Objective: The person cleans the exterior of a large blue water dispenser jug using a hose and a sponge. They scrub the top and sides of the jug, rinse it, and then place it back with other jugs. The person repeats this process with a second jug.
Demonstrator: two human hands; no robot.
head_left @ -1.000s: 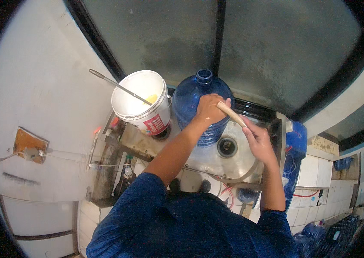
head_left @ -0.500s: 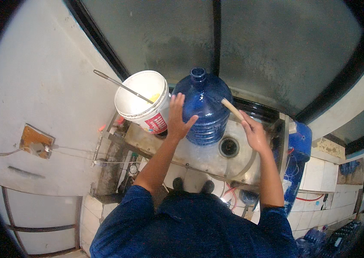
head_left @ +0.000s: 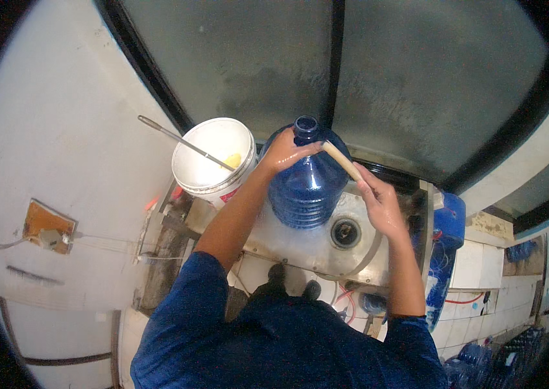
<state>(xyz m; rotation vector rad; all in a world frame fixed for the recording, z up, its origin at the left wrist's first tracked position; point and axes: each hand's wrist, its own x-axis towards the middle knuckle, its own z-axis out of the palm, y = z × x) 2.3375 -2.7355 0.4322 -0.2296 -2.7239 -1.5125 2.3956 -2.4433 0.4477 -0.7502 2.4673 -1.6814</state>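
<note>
White bucket [head_left: 187, 161], metal rod [head_left: 183, 142] slanting out over its rim, yellow item [head_left: 233, 160] inside it, grey window panes [head_left: 417, 84] behind it, orange-brown wall panel [head_left: 42, 217] left of it, blue container [head_left: 449, 217] well right of it.

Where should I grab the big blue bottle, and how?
Probably by its neck, coming down from above with fingers wrapped around it. The blue bottle stands upright, so the narrow neck sticks up over wide, round shoulders that look harder to grip. The left hand is at the neck's base, and the hose points in from the right, so above looks clearest.
</note>
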